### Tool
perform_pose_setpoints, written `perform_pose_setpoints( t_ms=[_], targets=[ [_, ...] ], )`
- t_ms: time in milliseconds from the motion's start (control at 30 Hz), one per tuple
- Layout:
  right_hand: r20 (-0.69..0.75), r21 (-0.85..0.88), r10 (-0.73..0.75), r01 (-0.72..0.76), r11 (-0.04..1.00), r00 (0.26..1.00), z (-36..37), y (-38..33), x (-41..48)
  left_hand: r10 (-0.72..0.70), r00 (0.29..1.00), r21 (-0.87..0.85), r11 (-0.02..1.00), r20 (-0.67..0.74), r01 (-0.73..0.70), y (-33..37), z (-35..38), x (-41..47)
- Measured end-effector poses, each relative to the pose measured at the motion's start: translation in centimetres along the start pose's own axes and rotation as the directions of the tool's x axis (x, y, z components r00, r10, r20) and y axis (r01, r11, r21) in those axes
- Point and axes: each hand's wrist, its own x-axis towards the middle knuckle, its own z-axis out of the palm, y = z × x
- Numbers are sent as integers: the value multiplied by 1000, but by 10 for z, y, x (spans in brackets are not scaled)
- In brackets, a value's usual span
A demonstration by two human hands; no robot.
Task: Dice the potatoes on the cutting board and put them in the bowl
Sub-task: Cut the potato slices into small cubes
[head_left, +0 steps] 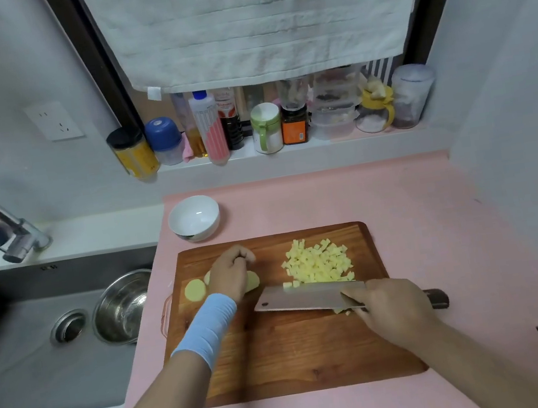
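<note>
Left hand (233, 276), one blue wristband (208, 326), fingers curled down over slices (194, 288) at the left end of the one board (282, 357). Three slices show: one round one fully clear on the hand's left, two only as edges poking out either side of the hand. Can't tell if more lie under the palm. One white bowl (194, 217) sits on the pink counter (435, 215) just beyond the board's far left corner, not touching it. One pile of dice (317, 264) on the board's far right part, too many to count, with the nearest cubes hidden behind the blade. One cleaver (308, 297), blade tilted, edge against the pile's near side, a few bits under its heel. Right hand (393, 311) grips the handle, covering all but the dark butt end.
</note>
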Motion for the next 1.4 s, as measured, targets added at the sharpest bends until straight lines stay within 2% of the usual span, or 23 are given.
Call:
perform_pose_setpoints(
  t_ms=[67, 133, 200, 267, 333, 400, 467, 533, 600, 667, 733, 800, 867, 900, 967, 1067, 1167, 1300, 1400],
  targets=[
    [8, -26, -41, 42, 999, 999, 3, 3, 2, -17, 966, 91, 996, 258, -7, 13, 10, 2],
    [-16, -45, -58, 57, 997, 998, 3, 6, 3, -104, 872, 282, 959, 479, -41, 20, 27, 2],
    [2, -73, -30, 30, 997, 1000, 2, 8, 6, -185, 814, 402, 913, 550, -65, 22, 46, 3],
    [16, -73, -8, 10, 997, 1000, -1, 9, 8, -202, 799, 409, 911, 566, -59, 22, 59, 7],
    [11, -64, -12, 13, 998, 1000, -3, 10, 8, -189, 818, 397, 916, 543, -52, 21, 66, 13],
    [-1, -35, -18, 18, 999, 1000, -6, 12, 7, -131, 881, 347, 937, 455, -40, 22, 63, 20],
    [-12, 2, -16, 16, 1000, 1000, -9, 13, 6, -59, 949, 256, 966, 310, -23, 22, 49, 25],
    [19, 64, 8, -9, 998, 1000, -11, 14, 6, -21, 995, 229, 973, 96, -2, 12, 27, 35],
    [63, 158, 68, -77, 984, 996, -13, 12, 7, -69, 994, 239, 967, -87, 88, -8, 4, 44],
    [111, 272, 156, -181, 945, 982, -11, 8, 10, -119, 988, 332, 932, -95, 144, -27, -9, 48],
    [175, 388, 227, -279, 878, 958, -9, 1, 15, -70, 993, 531, 847, 93, 10, -43, -11, 48],
    [221, 476, 268, -343, 810, 938, -8, -8, 20, -29, 951, 709, 674, 308, -208, -55, -5, 46],
    [240, 534, 288, -374, 758, 927, -9, -16, 24, -30, 923, 780, 545, 383, -306, -60, 4, 43],
    [247, 553, 293, -383, 740, 924, -9, -20, 26, -3, 919, 784, 524, 394, -334, -63, 8, 43],
    [263, 572, 306, -403, 714, 915, -10, -27, 28, 34, 916, 756, 552, 400, -351, -67, 13, 44],
    [284, 592, 322, -429, 682, 903, -11, -36, 28, 43, 898, 673, 646, 438, -359, -71, 11, 34],
    [310, 611, 331, -454, 649, 891, -8, -43, 26, 213, 829, 517, 694, 517, -501, -82, 7, 6],
    [366, 581, 311, -476, 660, 877, -2, -50, 21, 476, 669, 351, 596, 571, -722, -109, 2, -39],
    [393, 559, 251, -447, 698, 884, 1, -55, 18, 594, 629, 398, 487, 501, -777, -122, -1, -60]
  ],
)
